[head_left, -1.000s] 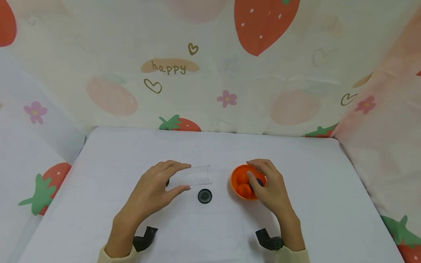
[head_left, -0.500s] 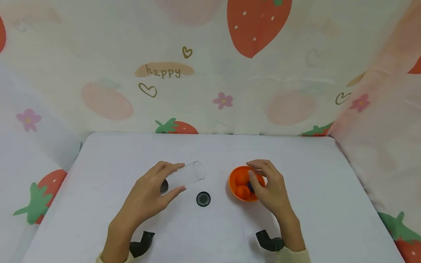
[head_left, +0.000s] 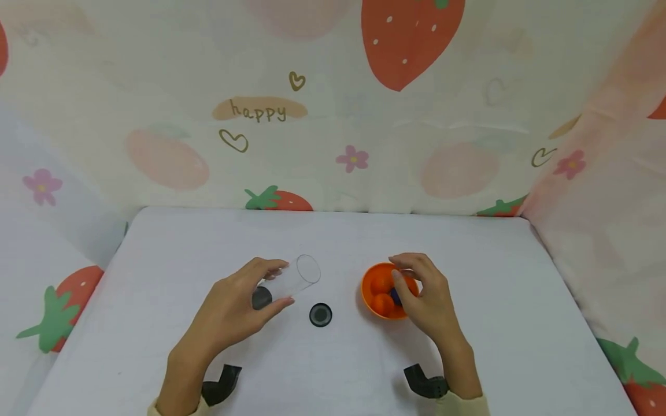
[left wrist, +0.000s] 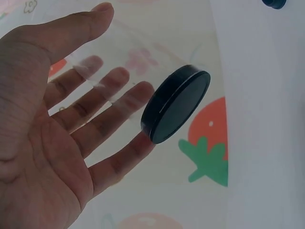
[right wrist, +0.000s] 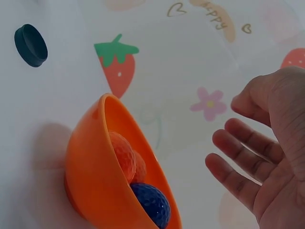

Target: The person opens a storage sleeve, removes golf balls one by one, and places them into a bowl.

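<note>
My left hand (head_left: 236, 303) grips a clear plastic tube (head_left: 302, 277) between thumb and fingers, tilted with its open mouth to the far right. A black cap (left wrist: 176, 105) closes the tube's lower end. Above the right side of an orange bowl (right wrist: 93, 167) hovers my right hand (head_left: 428, 294), fingers bent loosely and holding nothing. In the bowl lie orange balls (right wrist: 122, 157) and a dimpled blue golf ball (right wrist: 152, 205); the hand hides part of the bowl in the head view. A loose black cap (head_left: 320, 315) lies on the table between tube and bowl.
The table (head_left: 333, 370) has a white cover. Fabric with strawberry prints (head_left: 283, 200) hangs along its back and both sides. A black wrist mount (head_left: 222, 386) sits on the left wrist, and another mount (head_left: 425, 381) on the right.
My left hand has tipped the tube from lying nearly level to slanting, its mouth raised and its capped end toward me. The right hand stays over the bowl.
</note>
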`<control>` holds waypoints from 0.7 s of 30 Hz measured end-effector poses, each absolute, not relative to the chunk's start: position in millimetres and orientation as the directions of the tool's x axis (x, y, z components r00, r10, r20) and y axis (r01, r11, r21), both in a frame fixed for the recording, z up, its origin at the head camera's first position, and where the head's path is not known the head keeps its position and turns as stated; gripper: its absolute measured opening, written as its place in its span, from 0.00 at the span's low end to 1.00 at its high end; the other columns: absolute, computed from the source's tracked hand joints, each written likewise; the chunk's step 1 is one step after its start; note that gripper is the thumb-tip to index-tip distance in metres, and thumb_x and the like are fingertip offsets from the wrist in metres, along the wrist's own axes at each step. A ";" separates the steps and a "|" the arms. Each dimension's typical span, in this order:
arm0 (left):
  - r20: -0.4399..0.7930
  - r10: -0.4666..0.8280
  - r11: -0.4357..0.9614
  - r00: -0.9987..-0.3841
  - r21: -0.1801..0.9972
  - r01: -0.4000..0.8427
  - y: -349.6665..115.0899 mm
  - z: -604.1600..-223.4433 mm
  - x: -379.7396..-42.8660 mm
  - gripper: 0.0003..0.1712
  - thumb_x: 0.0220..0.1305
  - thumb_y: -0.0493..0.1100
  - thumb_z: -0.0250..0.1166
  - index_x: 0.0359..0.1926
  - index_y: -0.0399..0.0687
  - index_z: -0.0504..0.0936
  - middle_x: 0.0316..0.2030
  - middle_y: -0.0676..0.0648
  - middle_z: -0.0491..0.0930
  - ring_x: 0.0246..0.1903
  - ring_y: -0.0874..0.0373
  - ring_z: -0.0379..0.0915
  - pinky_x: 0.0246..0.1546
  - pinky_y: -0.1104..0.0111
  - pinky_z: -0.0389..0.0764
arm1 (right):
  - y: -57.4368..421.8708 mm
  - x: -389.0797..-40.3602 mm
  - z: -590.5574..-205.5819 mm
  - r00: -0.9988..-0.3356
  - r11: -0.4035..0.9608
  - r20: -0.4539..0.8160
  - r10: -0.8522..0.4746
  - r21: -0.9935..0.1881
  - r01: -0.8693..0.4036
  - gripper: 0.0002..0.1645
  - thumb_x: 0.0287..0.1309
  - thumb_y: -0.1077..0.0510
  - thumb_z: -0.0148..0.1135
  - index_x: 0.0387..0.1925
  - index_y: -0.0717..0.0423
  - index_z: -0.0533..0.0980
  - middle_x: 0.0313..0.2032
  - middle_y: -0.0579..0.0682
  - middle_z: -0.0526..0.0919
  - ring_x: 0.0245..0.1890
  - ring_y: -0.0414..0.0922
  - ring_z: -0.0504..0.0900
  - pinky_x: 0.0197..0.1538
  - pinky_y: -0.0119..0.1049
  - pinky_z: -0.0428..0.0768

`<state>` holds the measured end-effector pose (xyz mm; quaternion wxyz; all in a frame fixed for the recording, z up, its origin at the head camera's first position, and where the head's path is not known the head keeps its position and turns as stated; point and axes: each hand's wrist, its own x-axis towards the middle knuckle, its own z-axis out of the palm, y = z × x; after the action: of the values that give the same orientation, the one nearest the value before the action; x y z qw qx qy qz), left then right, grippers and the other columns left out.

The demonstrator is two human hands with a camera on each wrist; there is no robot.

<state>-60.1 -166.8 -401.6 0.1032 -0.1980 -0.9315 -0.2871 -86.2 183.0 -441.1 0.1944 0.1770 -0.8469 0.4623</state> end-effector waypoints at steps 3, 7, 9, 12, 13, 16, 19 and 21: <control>0.299 0.306 0.762 -0.904 0.491 0.421 -167.6 -401.2 -60.9 0.33 0.60 0.58 0.80 0.64 0.58 0.81 0.54 0.57 0.87 0.55 0.60 0.86 0.54 0.58 0.87 | 182.7 -86.1 -441.8 -0.869 0.502 0.480 -0.115 -0.727 -0.468 0.17 0.64 0.73 0.67 0.52 0.60 0.84 0.51 0.51 0.86 0.50 0.51 0.87 0.57 0.28 0.86; 0.276 0.299 0.759 -0.913 0.511 0.404 -170.3 -402.0 -61.9 0.33 0.59 0.55 0.80 0.64 0.54 0.81 0.53 0.54 0.88 0.54 0.58 0.86 0.54 0.57 0.88 | 181.2 -85.6 -441.6 -0.876 0.509 0.468 -0.117 -0.729 -0.458 0.17 0.65 0.71 0.67 0.53 0.58 0.84 0.51 0.50 0.86 0.51 0.49 0.87 0.58 0.30 0.86; 0.249 0.294 0.753 -0.923 0.535 0.384 -171.9 -403.2 -62.3 0.33 0.59 0.53 0.81 0.64 0.53 0.81 0.53 0.53 0.89 0.54 0.58 0.86 0.53 0.59 0.88 | 181.0 -84.9 -440.6 -0.871 0.512 0.475 -0.124 -0.721 -0.466 0.16 0.65 0.71 0.67 0.53 0.58 0.84 0.51 0.50 0.86 0.51 0.49 0.87 0.58 0.28 0.86; 0.196 0.288 0.741 -0.937 0.575 0.348 -174.2 -405.8 -63.1 0.34 0.61 0.51 0.80 0.65 0.51 0.79 0.56 0.51 0.89 0.55 0.56 0.87 0.51 0.60 0.89 | 183.3 -84.7 -437.8 -0.862 0.509 0.492 -0.121 -0.715 -0.480 0.16 0.65 0.71 0.67 0.53 0.59 0.84 0.50 0.51 0.86 0.49 0.51 0.87 0.58 0.23 0.84; 0.175 0.286 0.739 -0.942 0.586 0.333 -174.8 -406.6 -63.2 0.33 0.61 0.51 0.80 0.65 0.51 0.78 0.57 0.50 0.88 0.54 0.55 0.87 0.51 0.61 0.90 | 184.5 -84.6 -436.7 -0.858 0.508 0.500 -0.118 -0.712 -0.484 0.16 0.65 0.71 0.67 0.53 0.59 0.84 0.50 0.51 0.86 0.49 0.51 0.87 0.58 0.22 0.83; 0.123 0.287 0.731 -0.950 0.613 0.300 -176.5 -409.8 -64.5 0.32 0.63 0.50 0.78 0.65 0.51 0.76 0.59 0.48 0.87 0.54 0.53 0.88 0.51 0.61 0.90 | 189.1 -84.9 -435.0 -0.855 0.508 0.509 -0.102 -0.712 -0.484 0.16 0.65 0.72 0.67 0.52 0.60 0.83 0.50 0.52 0.86 0.48 0.50 0.87 0.58 0.19 0.81; 0.084 0.292 0.729 -0.953 0.625 0.278 -177.8 -412.3 -66.8 0.32 0.65 0.49 0.77 0.65 0.53 0.73 0.59 0.47 0.86 0.51 0.51 0.89 0.51 0.59 0.90 | 193.0 -84.4 -435.5 -0.858 0.523 0.505 -0.091 -0.709 -0.473 0.16 0.66 0.71 0.67 0.53 0.60 0.84 0.50 0.52 0.86 0.49 0.48 0.87 0.58 0.18 0.80; 0.074 0.303 0.727 -0.950 0.627 0.280 -178.1 -414.6 -68.8 0.33 0.65 0.48 0.77 0.66 0.53 0.73 0.59 0.47 0.86 0.52 0.50 0.89 0.52 0.57 0.90 | 195.8 -84.1 -436.1 -0.863 0.537 0.499 -0.081 -0.707 -0.459 0.16 0.66 0.71 0.67 0.53 0.60 0.84 0.50 0.52 0.87 0.49 0.47 0.87 0.58 0.18 0.80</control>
<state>-68.8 -178.1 -414.6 -0.0167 -0.1569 -0.9291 -0.3344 -84.1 195.8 -436.1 0.2083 0.1586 -0.8516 0.4541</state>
